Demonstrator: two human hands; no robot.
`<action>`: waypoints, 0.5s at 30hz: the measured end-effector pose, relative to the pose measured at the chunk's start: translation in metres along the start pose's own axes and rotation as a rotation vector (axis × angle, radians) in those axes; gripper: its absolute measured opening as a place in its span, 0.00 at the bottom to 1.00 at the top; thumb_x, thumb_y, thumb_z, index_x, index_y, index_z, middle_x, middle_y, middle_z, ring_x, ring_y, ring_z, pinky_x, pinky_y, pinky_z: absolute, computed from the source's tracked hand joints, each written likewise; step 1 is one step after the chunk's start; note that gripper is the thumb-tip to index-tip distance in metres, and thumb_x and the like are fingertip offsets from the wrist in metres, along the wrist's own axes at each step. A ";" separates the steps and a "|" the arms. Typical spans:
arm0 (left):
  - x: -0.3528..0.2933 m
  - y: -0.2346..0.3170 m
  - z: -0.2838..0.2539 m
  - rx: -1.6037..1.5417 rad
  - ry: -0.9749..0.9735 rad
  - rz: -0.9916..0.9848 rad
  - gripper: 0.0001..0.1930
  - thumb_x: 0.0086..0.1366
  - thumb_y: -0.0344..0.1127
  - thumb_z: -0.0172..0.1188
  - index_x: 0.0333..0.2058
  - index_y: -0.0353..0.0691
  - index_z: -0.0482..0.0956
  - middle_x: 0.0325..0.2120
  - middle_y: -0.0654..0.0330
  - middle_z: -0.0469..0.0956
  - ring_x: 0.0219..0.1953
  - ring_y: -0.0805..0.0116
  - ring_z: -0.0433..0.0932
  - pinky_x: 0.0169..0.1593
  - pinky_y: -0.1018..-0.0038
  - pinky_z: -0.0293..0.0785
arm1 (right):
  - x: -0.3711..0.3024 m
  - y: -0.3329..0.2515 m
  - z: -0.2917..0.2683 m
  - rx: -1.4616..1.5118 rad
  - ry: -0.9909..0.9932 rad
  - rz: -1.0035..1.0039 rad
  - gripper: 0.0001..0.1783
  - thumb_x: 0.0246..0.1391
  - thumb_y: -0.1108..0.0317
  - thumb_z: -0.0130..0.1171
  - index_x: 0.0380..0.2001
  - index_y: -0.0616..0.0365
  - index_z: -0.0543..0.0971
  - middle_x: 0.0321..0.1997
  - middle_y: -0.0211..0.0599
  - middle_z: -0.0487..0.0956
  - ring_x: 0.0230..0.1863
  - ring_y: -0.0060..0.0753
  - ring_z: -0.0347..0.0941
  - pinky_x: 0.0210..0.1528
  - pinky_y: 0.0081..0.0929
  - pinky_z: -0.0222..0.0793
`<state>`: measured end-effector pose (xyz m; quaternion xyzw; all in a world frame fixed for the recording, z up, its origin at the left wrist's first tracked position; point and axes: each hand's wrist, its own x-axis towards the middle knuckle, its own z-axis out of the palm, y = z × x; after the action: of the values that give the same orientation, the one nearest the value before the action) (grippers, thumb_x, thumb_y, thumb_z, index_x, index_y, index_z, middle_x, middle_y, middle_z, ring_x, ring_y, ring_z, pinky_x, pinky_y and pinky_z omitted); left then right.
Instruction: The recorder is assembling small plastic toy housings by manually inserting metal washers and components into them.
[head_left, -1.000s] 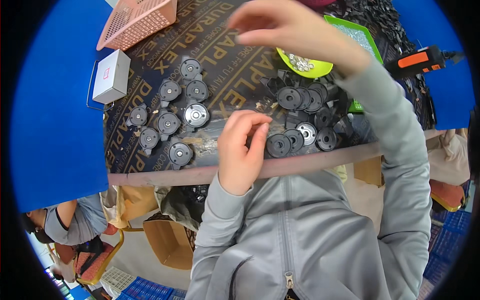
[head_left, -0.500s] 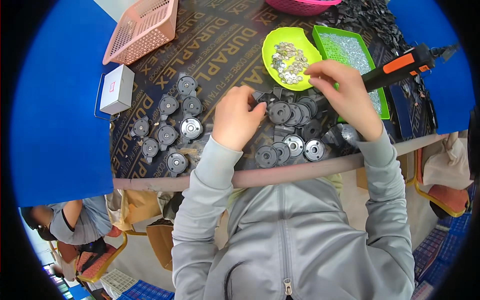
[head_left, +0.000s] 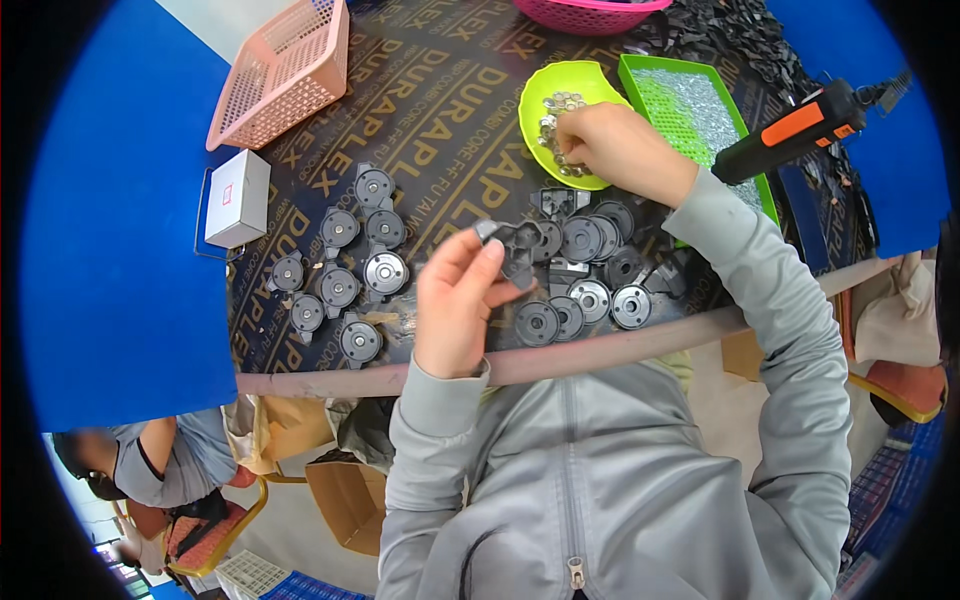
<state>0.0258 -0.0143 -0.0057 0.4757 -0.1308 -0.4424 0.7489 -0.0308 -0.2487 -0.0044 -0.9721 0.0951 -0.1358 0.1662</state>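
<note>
My left hand (head_left: 458, 297) pinches a dark grey plastic part (head_left: 518, 246), raised just over the table's near side and tilted. My right hand (head_left: 622, 148) reaches into a yellow-green dish (head_left: 537, 92) holding small shiny metal pieces (head_left: 562, 103). Its fingertips are pressed together among the pieces; whether one is caught there is hidden. Right of my left hand lies a pile of round dark plastic parts (head_left: 582, 240), several with a hole in the middle. To its left, several similar round parts (head_left: 341, 287) with metal centres lie spread out.
A green tray (head_left: 741, 118) of small silvery pieces stands right of the dish, with a black-and-orange power screwdriver (head_left: 790, 134) over it. At the back are a pink basket (head_left: 290, 75) and a magenta basket (head_left: 590, 14). A white box (head_left: 238, 200) sits at left; black scraps (head_left: 745, 50) lie far right.
My left hand has lifted a plastic part off the pile and drawn it nearer. My right hand has moved left into the dish, its fingers closing among the metal pieces.
</note>
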 end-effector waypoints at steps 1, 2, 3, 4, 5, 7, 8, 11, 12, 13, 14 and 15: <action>-0.003 -0.002 0.000 -0.013 -0.035 -0.029 0.11 0.63 0.30 0.47 0.43 0.32 0.69 0.35 0.59 0.75 0.34 0.72 0.76 0.39 0.71 0.76 | 0.000 0.002 0.002 -0.001 -0.027 0.020 0.04 0.37 0.72 0.55 0.21 0.59 0.74 0.21 0.43 0.74 0.26 0.46 0.72 0.30 0.36 0.66; -0.006 -0.004 0.001 -0.046 -0.039 -0.058 0.13 0.64 0.32 0.46 0.44 0.31 0.69 0.35 0.57 0.75 0.33 0.69 0.76 0.38 0.72 0.76 | 0.000 0.003 0.002 -0.002 -0.054 0.040 0.04 0.37 0.72 0.55 0.21 0.59 0.74 0.21 0.43 0.74 0.26 0.45 0.72 0.30 0.36 0.66; -0.007 -0.009 -0.003 -0.075 -0.056 -0.077 0.13 0.64 0.32 0.46 0.44 0.31 0.69 0.35 0.57 0.75 0.34 0.69 0.76 0.39 0.72 0.76 | 0.001 0.003 0.003 -0.003 -0.055 0.037 0.04 0.37 0.72 0.55 0.21 0.59 0.74 0.21 0.43 0.74 0.26 0.45 0.72 0.30 0.36 0.66; -0.008 -0.013 -0.006 -0.103 -0.073 -0.097 0.13 0.64 0.33 0.45 0.45 0.31 0.69 0.35 0.57 0.75 0.34 0.69 0.76 0.39 0.72 0.76 | 0.001 0.002 0.003 -0.004 -0.063 0.042 0.04 0.37 0.72 0.55 0.21 0.59 0.74 0.21 0.42 0.75 0.26 0.45 0.72 0.30 0.35 0.66; -0.009 -0.015 -0.006 -0.106 -0.072 -0.095 0.13 0.64 0.33 0.45 0.45 0.31 0.69 0.35 0.57 0.75 0.34 0.69 0.76 0.39 0.72 0.76 | 0.000 0.002 0.003 -0.006 -0.071 0.048 0.04 0.37 0.72 0.55 0.21 0.59 0.74 0.21 0.42 0.75 0.26 0.44 0.72 0.30 0.35 0.66; -0.011 -0.016 -0.006 -0.125 -0.073 -0.100 0.13 0.64 0.33 0.45 0.45 0.32 0.69 0.35 0.57 0.75 0.33 0.69 0.76 0.40 0.71 0.76 | 0.000 0.002 0.003 0.000 -0.067 0.045 0.04 0.37 0.72 0.55 0.21 0.60 0.74 0.21 0.42 0.74 0.26 0.45 0.71 0.30 0.35 0.66; -0.010 -0.017 -0.008 -0.129 -0.073 -0.100 0.13 0.64 0.33 0.45 0.45 0.32 0.69 0.35 0.57 0.75 0.33 0.69 0.76 0.40 0.71 0.76 | -0.001 0.002 0.002 0.008 -0.062 0.042 0.04 0.37 0.72 0.55 0.21 0.60 0.74 0.21 0.42 0.74 0.26 0.45 0.71 0.30 0.35 0.65; -0.008 -0.020 -0.012 -0.133 -0.096 -0.107 0.14 0.64 0.32 0.45 0.46 0.30 0.68 0.37 0.56 0.75 0.37 0.67 0.76 0.43 0.69 0.75 | -0.004 0.003 0.001 0.065 -0.025 0.033 0.03 0.40 0.74 0.54 0.23 0.61 0.72 0.21 0.41 0.73 0.25 0.40 0.70 0.29 0.31 0.64; -0.008 -0.019 -0.011 -0.137 -0.101 -0.103 0.15 0.63 0.30 0.45 0.47 0.29 0.67 0.40 0.55 0.74 0.40 0.66 0.75 0.45 0.68 0.73 | -0.005 -0.001 -0.002 0.063 -0.037 0.030 0.03 0.40 0.74 0.54 0.23 0.61 0.72 0.21 0.41 0.73 0.25 0.40 0.70 0.29 0.31 0.64; -0.008 -0.017 -0.010 -0.143 -0.100 -0.095 0.16 0.63 0.29 0.45 0.47 0.28 0.66 0.42 0.54 0.73 0.42 0.65 0.74 0.47 0.67 0.72 | -0.008 -0.009 -0.009 0.203 0.026 0.011 0.03 0.41 0.75 0.53 0.24 0.62 0.71 0.21 0.40 0.72 0.25 0.36 0.69 0.28 0.28 0.64; -0.008 -0.015 -0.008 -0.156 -0.086 -0.094 0.16 0.63 0.29 0.45 0.47 0.28 0.66 0.42 0.54 0.73 0.42 0.65 0.74 0.47 0.67 0.72 | -0.011 -0.019 -0.016 0.343 0.087 -0.005 0.03 0.43 0.76 0.53 0.25 0.63 0.70 0.22 0.38 0.71 0.25 0.33 0.68 0.28 0.25 0.63; -0.010 -0.013 -0.007 -0.188 -0.101 -0.090 0.15 0.63 0.28 0.45 0.48 0.28 0.66 0.42 0.55 0.73 0.42 0.65 0.73 0.47 0.68 0.71 | -0.017 -0.031 -0.022 0.431 0.078 -0.010 0.03 0.44 0.79 0.51 0.25 0.63 0.68 0.24 0.36 0.70 0.26 0.28 0.67 0.29 0.21 0.62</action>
<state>0.0175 -0.0047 -0.0178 0.3857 -0.1048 -0.5094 0.7621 -0.0491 -0.2229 0.0219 -0.9085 0.0653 -0.1912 0.3657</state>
